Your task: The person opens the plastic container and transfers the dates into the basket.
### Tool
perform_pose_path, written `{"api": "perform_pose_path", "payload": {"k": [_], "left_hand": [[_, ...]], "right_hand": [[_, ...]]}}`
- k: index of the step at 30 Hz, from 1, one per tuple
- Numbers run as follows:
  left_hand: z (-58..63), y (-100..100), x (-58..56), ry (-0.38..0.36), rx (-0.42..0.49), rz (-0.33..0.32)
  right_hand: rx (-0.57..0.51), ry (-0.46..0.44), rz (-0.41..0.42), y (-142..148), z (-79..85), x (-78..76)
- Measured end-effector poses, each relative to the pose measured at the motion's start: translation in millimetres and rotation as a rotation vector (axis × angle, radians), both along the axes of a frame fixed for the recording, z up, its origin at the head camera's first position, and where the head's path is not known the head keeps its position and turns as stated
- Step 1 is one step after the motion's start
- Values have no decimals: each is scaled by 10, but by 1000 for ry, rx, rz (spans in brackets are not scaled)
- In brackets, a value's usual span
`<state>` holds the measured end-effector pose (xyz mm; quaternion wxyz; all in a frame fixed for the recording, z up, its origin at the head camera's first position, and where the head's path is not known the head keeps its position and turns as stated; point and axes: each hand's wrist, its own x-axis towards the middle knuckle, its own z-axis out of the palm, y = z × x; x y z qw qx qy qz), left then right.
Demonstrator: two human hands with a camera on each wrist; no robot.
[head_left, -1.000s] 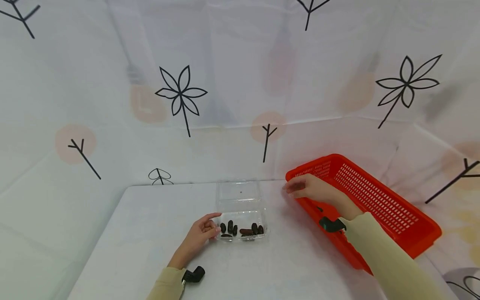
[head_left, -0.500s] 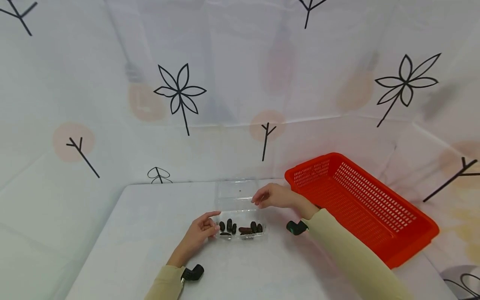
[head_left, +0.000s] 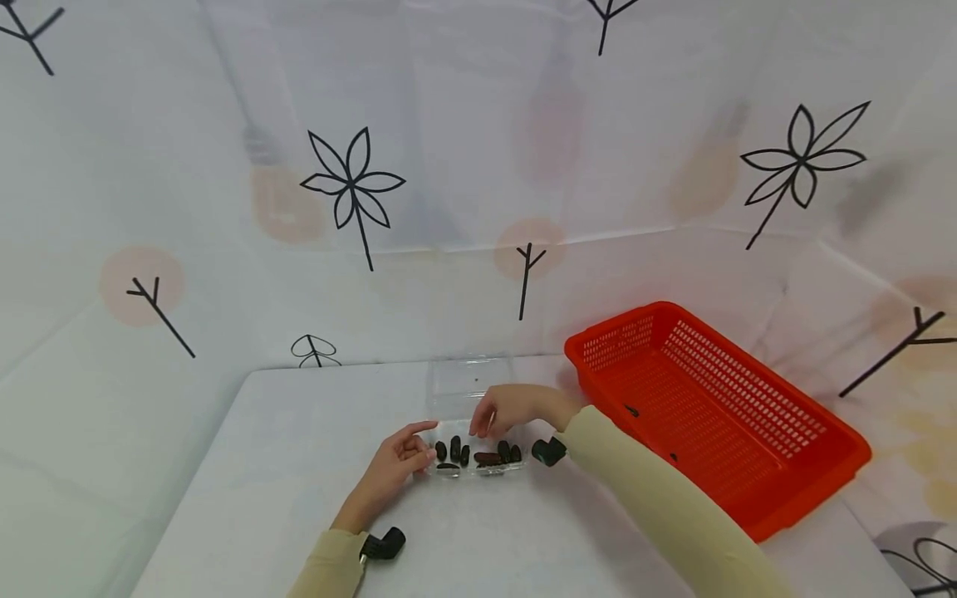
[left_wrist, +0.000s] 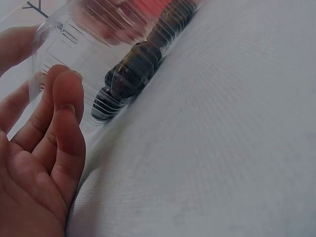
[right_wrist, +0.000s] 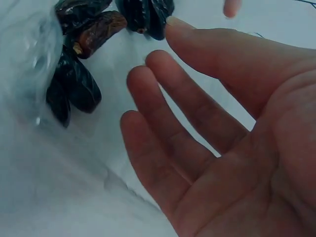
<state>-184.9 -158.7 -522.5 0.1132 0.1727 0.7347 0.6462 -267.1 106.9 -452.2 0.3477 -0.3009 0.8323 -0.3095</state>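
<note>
A clear plastic clamshell box [head_left: 467,429] lies on the table with its lid [head_left: 470,375] folded back. In it are several dark dates [head_left: 455,449] and one reddish-brown date [head_left: 488,458]. My left hand [head_left: 392,465] holds the box at its left end, finger and thumb tips at the wall; its other fingers are curled in the left wrist view. Over the back of the box is my right hand [head_left: 508,409], fingers pointing down. In the right wrist view its three visible fingers [right_wrist: 168,133] are loosely bent, the thumb tip overlaps a dark date, and nothing shows in the palm.
A red perforated basket [head_left: 811,428] stands at an angle on the right side of the table, with a few small dark pieces [head_left: 631,409] inside near its front wall. A white patterned cloth [head_left: 449,166] hangs right behind the table [head_left: 284,440].
My right hand has moved left and down from the basket's near-left rim to over the box. My left hand stays at the box's left end, and the dates in the box look unmoved.
</note>
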Motion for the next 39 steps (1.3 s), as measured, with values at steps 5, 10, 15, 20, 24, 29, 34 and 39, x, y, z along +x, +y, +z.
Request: {"api": "perform_pose_path", "payload": {"k": [5, 10, 15, 20, 24, 29, 34, 39], "left_hand": [[70, 1, 31, -14, -7, 6], [65, -7, 26, -7, 15, -8], [34, -8, 15, 3, 22, -25], [21, -9, 7, 9, 25, -23], [17, -12, 6, 17, 21, -17], [27, -10, 13, 6, 30, -15], [38, -10, 22, -1, 20, -9], [54, -12, 28, -4, 10, -8]], "right_hand": [[105, -29, 21, -116, -86, -8], [174, 0, 66, -200, -127, 0], [212, 6, 52, -234, -147, 17], [224, 5, 37, -241, -150, 11], [193, -1, 56, -243, -157, 0], [161, -9, 54, -225, -138, 3], [103, 38, 40, -176, -101, 0], [16, 72, 16, -108, -36, -4]]}}
